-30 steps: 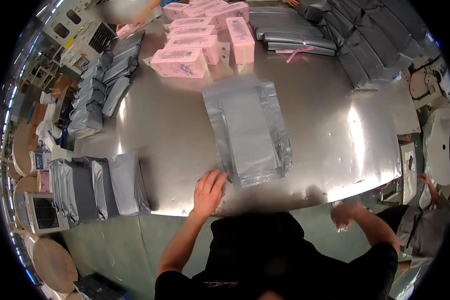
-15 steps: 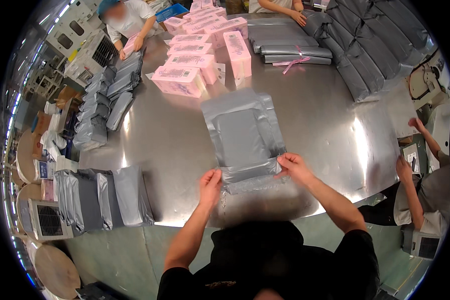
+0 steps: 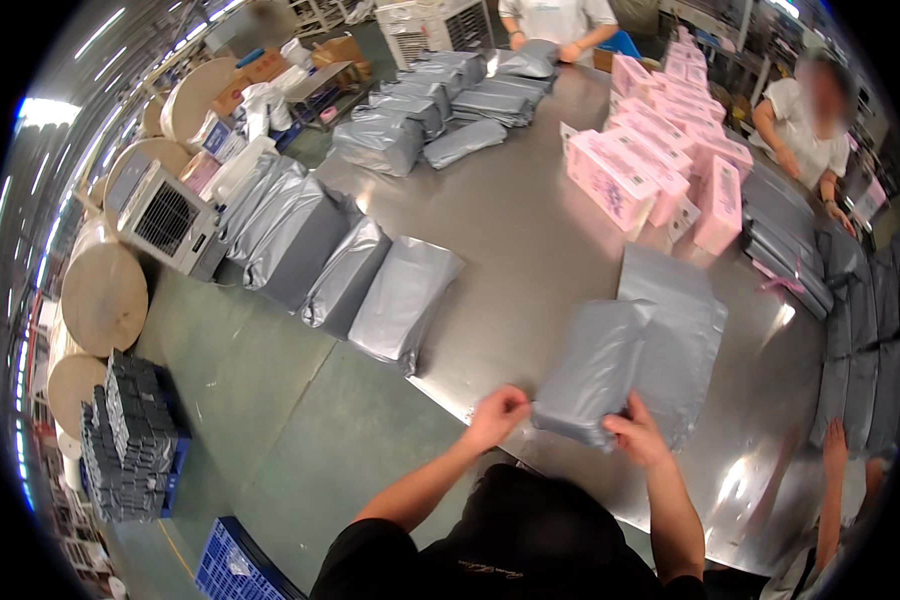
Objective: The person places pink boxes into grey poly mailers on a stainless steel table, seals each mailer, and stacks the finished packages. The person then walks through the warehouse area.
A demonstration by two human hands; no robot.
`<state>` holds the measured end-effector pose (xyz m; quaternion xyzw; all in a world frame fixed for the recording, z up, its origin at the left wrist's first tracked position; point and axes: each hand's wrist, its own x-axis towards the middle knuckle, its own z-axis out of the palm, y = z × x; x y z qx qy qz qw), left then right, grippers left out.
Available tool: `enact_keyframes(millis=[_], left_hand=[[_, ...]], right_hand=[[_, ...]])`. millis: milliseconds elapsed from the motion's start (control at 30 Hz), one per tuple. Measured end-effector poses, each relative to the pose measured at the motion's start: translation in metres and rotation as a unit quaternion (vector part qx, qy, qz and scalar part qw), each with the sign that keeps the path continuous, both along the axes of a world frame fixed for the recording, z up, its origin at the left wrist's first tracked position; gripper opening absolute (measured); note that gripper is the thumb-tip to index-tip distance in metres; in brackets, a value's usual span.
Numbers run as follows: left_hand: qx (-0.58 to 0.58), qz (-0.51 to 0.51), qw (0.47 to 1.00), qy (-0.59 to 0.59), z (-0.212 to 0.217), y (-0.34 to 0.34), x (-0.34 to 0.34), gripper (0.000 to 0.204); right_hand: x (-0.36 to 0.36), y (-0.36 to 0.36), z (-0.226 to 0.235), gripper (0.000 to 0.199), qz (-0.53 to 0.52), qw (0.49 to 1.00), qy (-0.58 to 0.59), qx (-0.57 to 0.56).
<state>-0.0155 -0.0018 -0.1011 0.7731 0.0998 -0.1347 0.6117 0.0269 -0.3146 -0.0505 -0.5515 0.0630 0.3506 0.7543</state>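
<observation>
A grey plastic mailer bag with a bulky filling is in front of me over the metal table. My left hand is closed in a pinch at its near left corner. With thumb and fingers, my right hand grips its near right edge. Behind and partly beneath it lie flat grey mailer bags. What is inside the bag is hidden.
Filled grey packages line the table's left edge, with more farther back. Pink boxes stand at the far right, beside folded grey bags. A co-worker works behind those; others stand at the far edge and right.
The view has swung left. The bag, earlier stretched flat by its near edge between both hands, is now shifted left off the bags beneath it and tilted, still in my hands.
</observation>
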Motion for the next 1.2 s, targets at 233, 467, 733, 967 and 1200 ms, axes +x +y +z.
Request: enact_keyframes(millis=[233,467,733,967,1200], left_hand=[[0.585,0.16,0.772,-0.19,0.033,0.165,0.019,0.03],[0.319,0.235,0.891,-0.222,0.069,0.227,0.029,0.007],[0.392,0.33,0.834,-0.207,0.074,0.304,0.031,0.01],[0.361,0.416,0.784,-0.286,0.039,0.307,0.027,0.028],[0.594,-0.013,0.763,-0.255,0.121,0.14,0.022,0.049]], right_hand=[[0.034,0.172,-0.028,0.104,0.123,0.973,-0.098,-0.17],[0.085,0.236,-0.004,0.085,0.016,0.993,0.027,-0.115],[0.106,0.282,-0.026,0.037,0.086,0.973,-0.099,-0.188],[0.093,0.382,0.051,0.05,0.194,0.879,-0.414,-0.139],[0.203,0.243,0.029,0.032,0.011,0.9,-0.386,-0.204]])
